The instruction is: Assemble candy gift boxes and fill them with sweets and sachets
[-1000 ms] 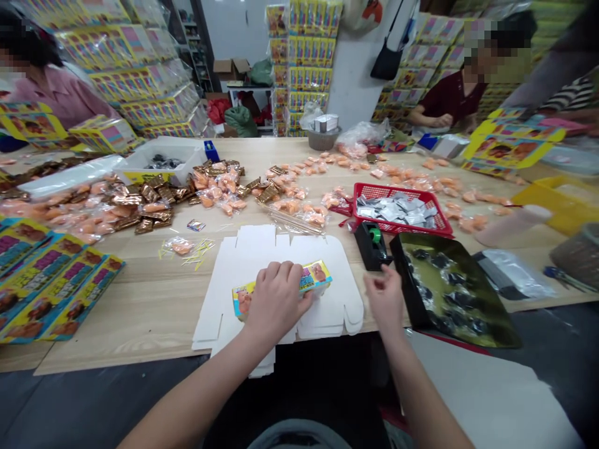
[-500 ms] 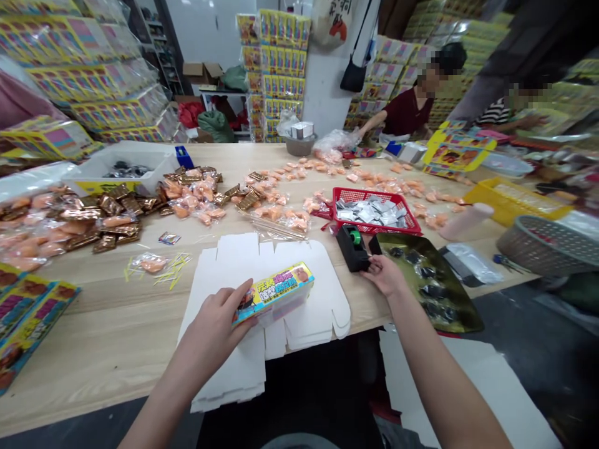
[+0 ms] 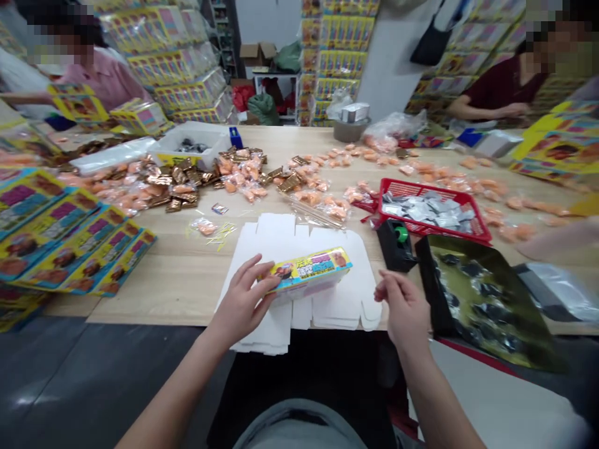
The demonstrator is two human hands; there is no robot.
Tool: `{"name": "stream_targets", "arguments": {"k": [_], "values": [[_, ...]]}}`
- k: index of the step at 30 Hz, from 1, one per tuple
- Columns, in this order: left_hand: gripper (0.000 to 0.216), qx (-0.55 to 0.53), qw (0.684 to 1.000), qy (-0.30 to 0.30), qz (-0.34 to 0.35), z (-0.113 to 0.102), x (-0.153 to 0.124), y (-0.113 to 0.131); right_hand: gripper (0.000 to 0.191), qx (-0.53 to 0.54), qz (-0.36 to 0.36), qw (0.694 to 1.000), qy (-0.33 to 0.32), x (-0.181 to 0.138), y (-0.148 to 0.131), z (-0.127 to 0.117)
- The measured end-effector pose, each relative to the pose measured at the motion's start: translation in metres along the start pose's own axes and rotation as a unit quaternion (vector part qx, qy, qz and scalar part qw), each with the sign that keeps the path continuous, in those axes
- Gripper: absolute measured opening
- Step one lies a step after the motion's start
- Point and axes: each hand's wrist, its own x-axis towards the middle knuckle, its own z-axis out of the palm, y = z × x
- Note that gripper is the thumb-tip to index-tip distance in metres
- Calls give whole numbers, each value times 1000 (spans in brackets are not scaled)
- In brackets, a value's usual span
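My left hand (image 3: 243, 296) grips the left end of a small printed box (image 3: 311, 274), yellow and blue with pink lettering. The box rests on a stack of flat white cardboard blanks (image 3: 262, 240). To the right of the box, my right hand (image 3: 405, 308) is closed with thumb and fingertips pressed together; whatever is between them is too small to make out. Just beyond that hand stands a black tape dispenser (image 3: 395, 246) with a green core. A dark tray (image 3: 533, 324) of small black wrapped items lies to the hand's right.
A red basket (image 3: 435, 227) holds silver packets. Orange packets and brown sachets (image 3: 182, 190) cover the table's far side. Finished-looking printed boxes (image 3: 70, 243) are stacked at left. Co-workers sit at far left (image 3: 93, 81) and far right (image 3: 505, 93).
My right hand has come away from the tape dispenser, back toward the box, fingers pinched. My left hand still grips the box. The view has swung left.
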Motion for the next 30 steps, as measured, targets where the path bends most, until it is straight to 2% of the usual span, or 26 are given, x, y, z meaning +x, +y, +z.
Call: {"name": "stream_targets", "arguments": {"k": [3, 6, 10, 13, 16, 19, 22, 25, 30], "values": [[27, 7, 999, 39, 21, 6, -1, -2, 34, 20, 30, 984, -175, -48, -30, 41], [28, -14, 998, 46, 32, 8, -4, -2, 51, 49, 82, 961, -261, -75, -41, 84], [32, -38, 998, 35, 38, 6, -7, -2, 69, 60, 106, 957, -264, -83, -34, 113], [35, -53, 996, 38, 58, 4, -7, -4, 77, 39, 115, 960, -253, -83, -31, 117], [35, -11, 995, 27, 94, 1, -4, -5, 80, 19, 108, 964, -242, -83, -31, 117], [34, 25, 996, 7, 90, -1, 0, -4, 81, -2, 96, 963, -250, -84, -33, 117], [37, 9, 999, -19, 47, -3, 6, 0, 80, -18, 84, 961, -264, -84, -34, 115], [33, -35, 999, -19, -26, -2, 11, 3, 78, -32, 59, 961, -270, -82, -32, 112], [29, -195, 972, -4, -132, 16, 10, 5, 76, -165, -45, 960, -223, -77, -14, 111]]}}
